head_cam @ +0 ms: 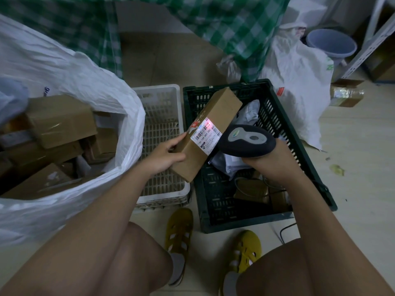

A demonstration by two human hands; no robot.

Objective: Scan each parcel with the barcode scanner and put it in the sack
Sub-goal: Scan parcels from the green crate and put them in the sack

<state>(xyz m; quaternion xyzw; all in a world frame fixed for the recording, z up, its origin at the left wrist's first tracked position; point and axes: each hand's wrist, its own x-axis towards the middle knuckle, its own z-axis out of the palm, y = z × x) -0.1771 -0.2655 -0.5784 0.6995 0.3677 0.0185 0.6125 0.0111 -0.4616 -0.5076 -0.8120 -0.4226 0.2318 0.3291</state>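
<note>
Pale tiled floor (352,146) fills the head view, with green-and-white checked cloth (224,24) hanging at twelve o'clock and a grey plastic bucket (331,43) at two o'clock. At nine o'clock a large white plastic sack (70,67) gapes open, and brown cardboard boxes (59,120) are piled inside it. Just beside the sack, toward the centre, sits a white slotted plastic crate (162,103), and touching its right side stands a dark green slotted plastic crate (277,116) holding crumpled grey mailer bags (230,165) and small brown packets.

Left hand (164,154) grips the near end of a long brown cardboard parcel (205,133), thumb on its top face and fingers curled beneath. The parcel is tilted over the gap between the two crates, with its white shipping label (206,135) facing up. A red glow lies on the label's barcode.

Right hand (271,161) is wrapped round the handle of a black handheld barcode scanner with a grey top panel (248,141). The scanner's head is just beside the label, at three o'clock of it. At six o'clock, two yellow perforated clogs (245,253) rest on the floor between bare knees.
</note>
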